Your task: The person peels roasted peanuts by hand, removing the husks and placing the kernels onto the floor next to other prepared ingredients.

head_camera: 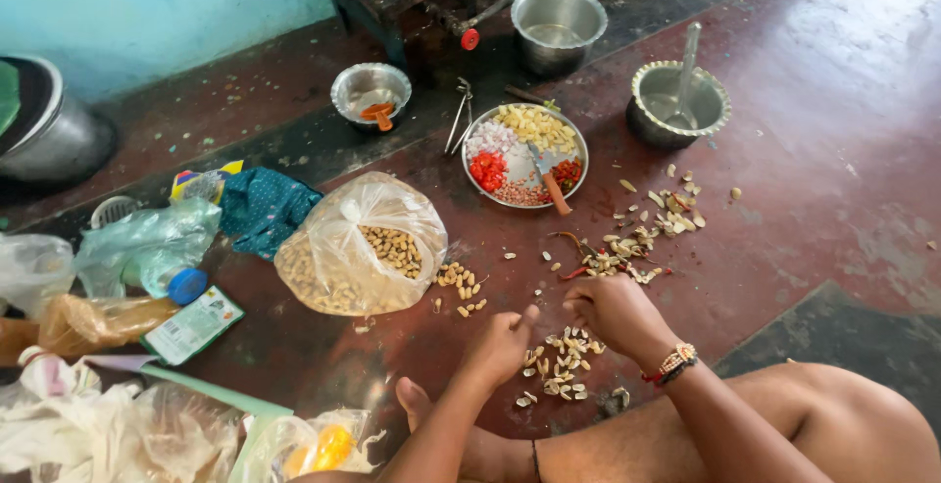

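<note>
I sit on a dark red floor. My left hand (502,343) has its fingers pinched together over a pile of broken peanut shells (561,362). My right hand (613,309), with a beaded bracelet at the wrist, is curled beside it; whatever it pinches is too small to make out. A few whole peanuts (461,282) lie just ahead. A clear plastic bag of peanuts (363,245) sits to the left. Farther off stands a steel plate (573,145) with chopped red, white and yellow bits and a knife (551,183).
Vegetable peelings (642,228) are scattered right of the plate. Steel bowls stand at the back: one with a spoon (679,101), an empty pot (557,24), a small bowl (370,91). Tongs (459,116), a teal cloth (263,209) and plastic bags (147,243) lie left.
</note>
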